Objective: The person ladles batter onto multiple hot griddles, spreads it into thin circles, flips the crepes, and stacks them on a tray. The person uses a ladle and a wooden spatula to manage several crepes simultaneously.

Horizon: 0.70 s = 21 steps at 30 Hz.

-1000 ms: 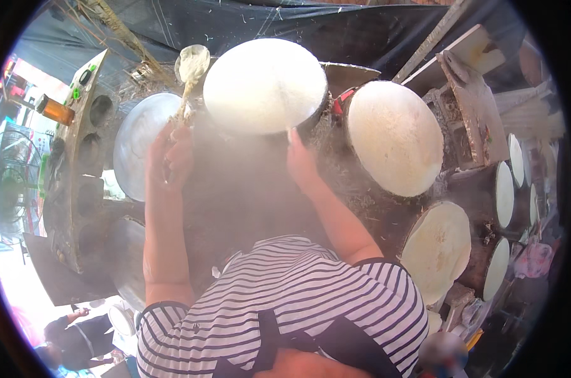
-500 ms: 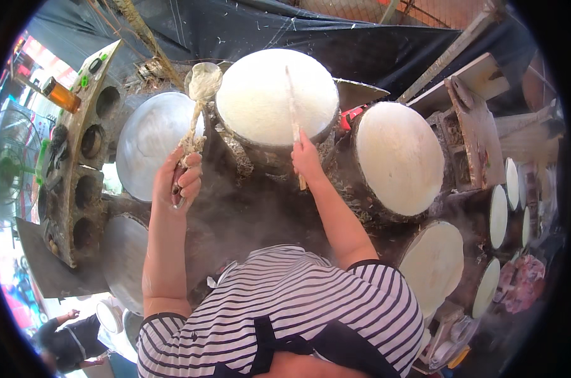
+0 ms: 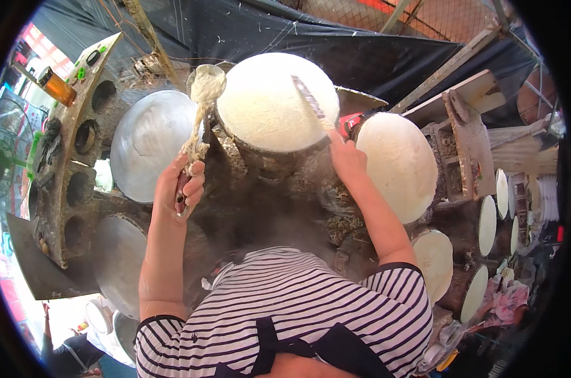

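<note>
My left hand [image 3: 183,186] grips the handle of a batter-caked ladle [image 3: 205,85], whose bowl hangs over the left rim of a round white steaming surface [image 3: 269,104]. My right hand [image 3: 347,157] holds a thin flat stick [image 3: 309,101] that lies across the right side of that same surface. Steam rises from the dark pot [image 3: 279,167] below it. My striped shirt fills the lower middle of the view.
A second white round surface [image 3: 399,164] sits to the right, with several smaller white discs [image 3: 487,223] beyond it. A grey metal lid [image 3: 147,145] lies at the left, beside a holed board [image 3: 77,135]. Dark tarpaulin hangs behind.
The view has shifted closer. My right hand has swept the stick further up across the white surface, and my left hand has brought the ladle toward its left rim.
</note>
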Tool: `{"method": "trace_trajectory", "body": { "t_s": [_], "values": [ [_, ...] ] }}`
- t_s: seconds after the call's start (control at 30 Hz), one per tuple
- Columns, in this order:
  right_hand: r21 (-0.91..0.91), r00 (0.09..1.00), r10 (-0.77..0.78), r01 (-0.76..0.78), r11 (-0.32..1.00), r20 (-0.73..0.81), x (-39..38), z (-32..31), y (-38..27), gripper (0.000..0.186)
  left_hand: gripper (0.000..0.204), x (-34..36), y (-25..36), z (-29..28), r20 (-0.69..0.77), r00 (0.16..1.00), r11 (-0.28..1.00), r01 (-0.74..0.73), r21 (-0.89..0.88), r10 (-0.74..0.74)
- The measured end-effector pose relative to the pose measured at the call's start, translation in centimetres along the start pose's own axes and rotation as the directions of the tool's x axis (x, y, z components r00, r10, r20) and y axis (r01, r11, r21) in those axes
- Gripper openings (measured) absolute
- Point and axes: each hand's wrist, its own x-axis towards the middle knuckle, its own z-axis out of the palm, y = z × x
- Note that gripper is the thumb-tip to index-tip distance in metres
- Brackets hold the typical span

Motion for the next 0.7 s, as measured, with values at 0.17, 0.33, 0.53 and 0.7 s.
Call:
{"method": "trace_trajectory", "body": {
  "t_s": [0.17, 0.33, 0.53, 0.7],
  "values": [
    [0.058, 0.997, -0.019, 0.023, 0.998, -0.077, 2.2, 1.9, -1.7, 0.035, 0.023, -0.1, -0.2, 0.0, -0.054, 0.998, 0.999, 0.012, 0.048, -0.01],
    [0.061, 0.993, 0.119, -0.117, 0.991, -0.026, 5.0, 4.9, 0.3, 0.036, 0.02, -0.3, -0.2, -0.1, -0.068, 0.997, 0.999, 0.027, 0.041, -0.024],
    [0.114, 0.999, 0.025, -0.021, 0.993, -0.037, 0.9, 5.2, -1.8, 0.034, 0.019, -0.4, -1.1, 0.1, -0.011, 0.999, 0.999, 0.04, 0.023, -0.039],
    [0.226, 0.988, 0.144, -0.13, 0.965, -0.048, 0.6, 3.8, 1.4, 0.037, 0.02, -1.4, -1.7, 0.5, -0.025, 0.999, 1.0, 0.023, 0.02, -0.023]
  ]
}}
